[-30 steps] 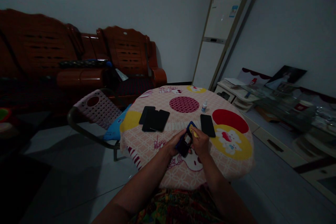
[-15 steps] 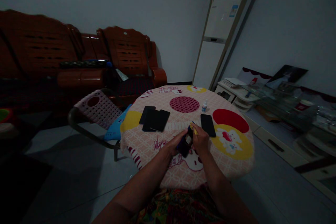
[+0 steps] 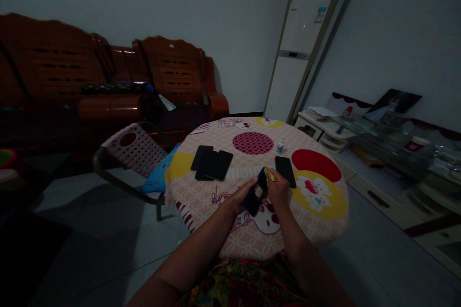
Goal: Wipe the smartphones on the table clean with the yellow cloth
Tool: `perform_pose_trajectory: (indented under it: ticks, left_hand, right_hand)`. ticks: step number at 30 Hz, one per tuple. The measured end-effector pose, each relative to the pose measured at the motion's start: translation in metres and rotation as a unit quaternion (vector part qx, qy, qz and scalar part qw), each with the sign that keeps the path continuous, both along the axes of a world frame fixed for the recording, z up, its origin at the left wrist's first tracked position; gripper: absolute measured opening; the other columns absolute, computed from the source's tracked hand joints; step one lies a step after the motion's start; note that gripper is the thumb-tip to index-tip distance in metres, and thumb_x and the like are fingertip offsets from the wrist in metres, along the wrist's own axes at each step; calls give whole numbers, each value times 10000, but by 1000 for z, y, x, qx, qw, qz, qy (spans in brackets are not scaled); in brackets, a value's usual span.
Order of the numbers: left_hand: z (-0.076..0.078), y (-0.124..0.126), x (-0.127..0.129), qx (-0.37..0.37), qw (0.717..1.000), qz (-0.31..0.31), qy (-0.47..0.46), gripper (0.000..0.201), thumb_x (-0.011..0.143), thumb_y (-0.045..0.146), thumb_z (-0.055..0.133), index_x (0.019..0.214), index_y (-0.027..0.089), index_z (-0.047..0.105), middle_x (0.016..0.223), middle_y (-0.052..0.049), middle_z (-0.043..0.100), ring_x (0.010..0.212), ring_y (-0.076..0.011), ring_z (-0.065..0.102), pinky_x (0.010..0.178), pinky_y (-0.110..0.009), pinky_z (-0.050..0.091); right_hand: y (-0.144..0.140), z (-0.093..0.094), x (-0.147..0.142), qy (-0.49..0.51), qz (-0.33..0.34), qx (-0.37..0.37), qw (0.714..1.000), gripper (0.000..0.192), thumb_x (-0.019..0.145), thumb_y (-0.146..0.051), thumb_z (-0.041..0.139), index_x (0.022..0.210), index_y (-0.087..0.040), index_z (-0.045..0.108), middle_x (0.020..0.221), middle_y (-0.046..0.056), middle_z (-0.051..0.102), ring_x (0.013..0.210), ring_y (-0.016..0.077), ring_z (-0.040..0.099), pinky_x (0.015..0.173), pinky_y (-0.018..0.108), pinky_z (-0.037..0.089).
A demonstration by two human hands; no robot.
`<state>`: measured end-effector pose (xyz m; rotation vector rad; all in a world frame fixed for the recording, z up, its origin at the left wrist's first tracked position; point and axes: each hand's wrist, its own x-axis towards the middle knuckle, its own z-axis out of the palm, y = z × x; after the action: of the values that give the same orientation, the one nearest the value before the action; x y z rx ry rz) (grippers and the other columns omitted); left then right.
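My left hand (image 3: 242,197) is closed round the near left side of a dark phone (image 3: 254,200) with a blue edge, held tilted above the table. In my right hand (image 3: 278,189) a small yellow cloth or pad (image 3: 270,175) is pinched, at the phone's upper right edge; its exact kind is hard to make out. Just beyond the right hand lies another black phone (image 3: 285,171). Several flat black phones or tablets (image 3: 215,165) overlap on the left part of the table. A small white bottle with a blue label (image 3: 280,145) stands upright farther back.
The round table wears a patterned pink cloth (image 3: 201,201). A woven chair (image 3: 139,151) with a blue bag stands at the left, wooden sofas (image 3: 169,72) behind it. On the right runs a glass-topped cabinet (image 3: 382,139); a tall white air conditioner (image 3: 293,72) stands at the back.
My right hand has shifted slightly to the right with the yellow piece, baring more of the phone's upper end. The left hand keeps its hold on the phone.
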<state>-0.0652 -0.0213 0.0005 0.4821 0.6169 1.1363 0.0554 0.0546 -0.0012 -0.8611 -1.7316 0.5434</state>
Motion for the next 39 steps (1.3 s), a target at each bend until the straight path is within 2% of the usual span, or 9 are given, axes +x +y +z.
perform_pose_trajectory:
  ticks: [10,22,28,39]
  left_hand:
    - [-4,1,-1,-3,1000,-5,1,452,908,507,462,1130,128,568,756,-77,661,609,-229,668,505,-333,542]
    - [-3,2,-1,1,1000,-8,-3,459,914,513,443,1092,115,583,769,-99,663,630,-235,671,510,-328,543]
    - [-2,2,-1,-10,1000,9,3,438,914,507,447,1091,131,587,775,-91,665,614,-237,670,501,-336,539]
    - [2,1,0,-22,999,24,3,402,909,491,470,1042,140,612,717,-62,657,585,-211,649,492,-331,543]
  right_hand:
    - [-1,-3,2,15,10,-33,999,288,871,-308,520,1018,-183,734,984,75,748,871,214,704,783,304,553]
    - [-6,-5,3,8,6,-35,999,294,855,-314,520,1006,-183,736,941,80,753,795,210,705,680,283,545]
    - [-10,-7,3,-11,8,-44,999,313,857,-333,510,1018,-184,733,829,59,754,597,183,668,534,259,512]
    - [-11,-10,2,-27,29,-6,999,282,871,-296,510,1029,-198,722,944,78,752,845,226,716,736,314,571]
